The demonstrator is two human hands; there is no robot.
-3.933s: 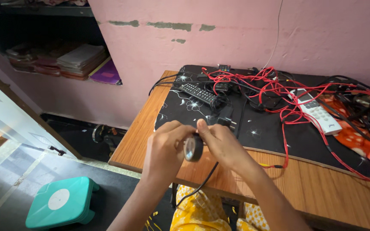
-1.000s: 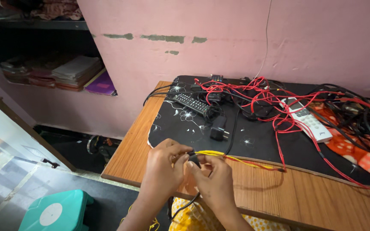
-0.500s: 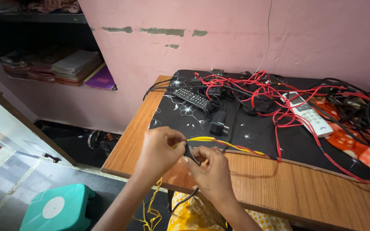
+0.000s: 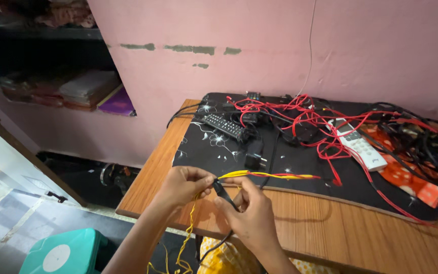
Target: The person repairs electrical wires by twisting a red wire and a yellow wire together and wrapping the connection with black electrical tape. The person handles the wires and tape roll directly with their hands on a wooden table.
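Yellow wire (image 4: 259, 175) pinched at one end by left hand (image 4: 184, 186), stretched right above wooden table (image 4: 340, 228) front edge. Right hand (image 4: 249, 213) grips black cable (image 4: 225, 195) just beside it. Black mat (image 4: 219, 152) behind, red wire tangle (image 4: 305, 119) farther back. Bare wood strip right of hands.

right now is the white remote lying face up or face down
Face up. The white remote lies flat on the black mat with its button side showing, red wires looped partly across it.
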